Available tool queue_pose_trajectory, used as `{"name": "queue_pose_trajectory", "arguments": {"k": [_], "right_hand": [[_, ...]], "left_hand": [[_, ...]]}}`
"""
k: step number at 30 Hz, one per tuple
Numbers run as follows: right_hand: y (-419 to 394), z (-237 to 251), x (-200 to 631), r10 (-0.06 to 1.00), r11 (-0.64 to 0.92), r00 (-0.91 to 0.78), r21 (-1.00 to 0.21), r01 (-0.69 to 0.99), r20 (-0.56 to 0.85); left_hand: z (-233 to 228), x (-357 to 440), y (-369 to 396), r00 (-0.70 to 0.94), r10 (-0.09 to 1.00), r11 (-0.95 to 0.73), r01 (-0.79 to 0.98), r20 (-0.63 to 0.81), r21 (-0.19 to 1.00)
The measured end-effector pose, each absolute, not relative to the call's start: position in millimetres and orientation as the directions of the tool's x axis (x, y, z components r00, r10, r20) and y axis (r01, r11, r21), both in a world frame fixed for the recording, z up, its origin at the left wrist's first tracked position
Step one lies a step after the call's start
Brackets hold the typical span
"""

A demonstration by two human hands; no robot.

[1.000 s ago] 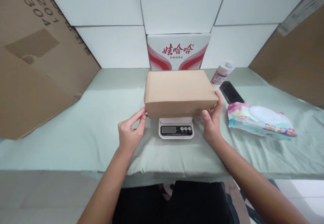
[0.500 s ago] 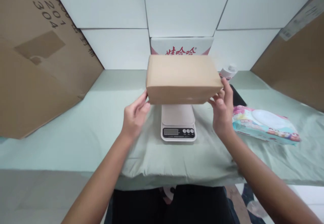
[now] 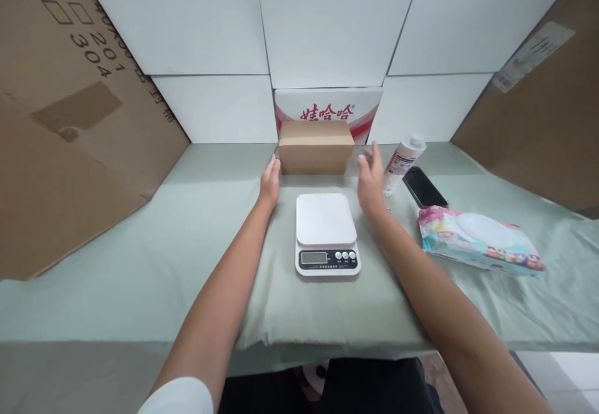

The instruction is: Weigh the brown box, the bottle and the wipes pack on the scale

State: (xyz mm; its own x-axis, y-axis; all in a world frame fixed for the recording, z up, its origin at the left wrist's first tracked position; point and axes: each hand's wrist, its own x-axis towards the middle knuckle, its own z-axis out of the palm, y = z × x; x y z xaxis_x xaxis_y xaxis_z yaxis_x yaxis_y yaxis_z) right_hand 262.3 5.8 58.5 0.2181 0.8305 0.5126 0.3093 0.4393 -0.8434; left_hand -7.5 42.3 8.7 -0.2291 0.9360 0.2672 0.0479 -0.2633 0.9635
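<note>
White panelled wall (image 3: 327, 21) behind pale green cloth-covered table (image 3: 140, 245); large brown cardboard sheets (image 3: 60, 121) (printed "304") flank both sides.

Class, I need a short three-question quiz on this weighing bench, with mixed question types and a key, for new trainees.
1. True or false: the box sits on the scale.
2. Which lies nearest the right hand? A bottle B wipes C phone
3. Fill in: the left hand is beside the box's ___ end.

Key: 1 false, it stands on the cloth behind the scale. 2 A. 3 left.
</note>
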Motion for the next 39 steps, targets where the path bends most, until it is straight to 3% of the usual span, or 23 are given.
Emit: {"name": "queue_pose_trajectory", "arguments": {"k": [3,5,8,10,17,20,23,27,31,39], "right_hand": [[-33,67,296,0.518,0.459,0.416,-0.654,0.602,0.747],[-38,62,312,0.415,0.346,0.544,-0.679,0.647,0.729],[-22,37,319,0.552,0.153,0.715,-0.895,0.419,0.429],[-11,21,316,0.641,0.093,0.707,-0.945,0.313,0.297],[-27,28,294,0.734,0.342,0.462,-0.859,0.382,0.498],[-48,44,278,0.806,0.494,0.207,-0.823,0.281,0.554],[-70,56,262,0.844,0.536,-0.119,-0.824,0.186,0.522],[-89,62,245,0.824,0.542,-0.348,-0.8,0.256,0.447],[-94,67,243,0.831,0.514,-0.402,-0.808,0.288,0.385],[-92,65,238,0.858,0.514,-0.227,-0.76,0.398,0.461]], "left_hand": [[5,-14,37,-0.288,0.919,-0.273,0.029,0.269,0.962],[6,-16,35,-0.324,0.902,-0.294,0.027,0.287,0.955],[7,-15,33,-0.34,0.893,-0.307,0.024,0.296,0.951],[8,-13,33,-0.338,0.892,-0.312,0.02,0.3,0.95],[11,-12,33,-0.359,0.896,-0.279,0.006,0.263,0.96],[12,-12,33,-0.371,0.896,-0.283,-0.053,0.244,0.958],[12,-12,32,-0.368,0.895,-0.3,-0.074,0.254,0.951],[13,-13,31,-0.372,0.895,-0.297,-0.088,0.246,0.951],[17,-13,29,-0.363,0.903,-0.291,-0.121,0.23,0.949],[16,-13,31,-0.362,0.902,-0.289,-0.107,0.233,0.951]]}}
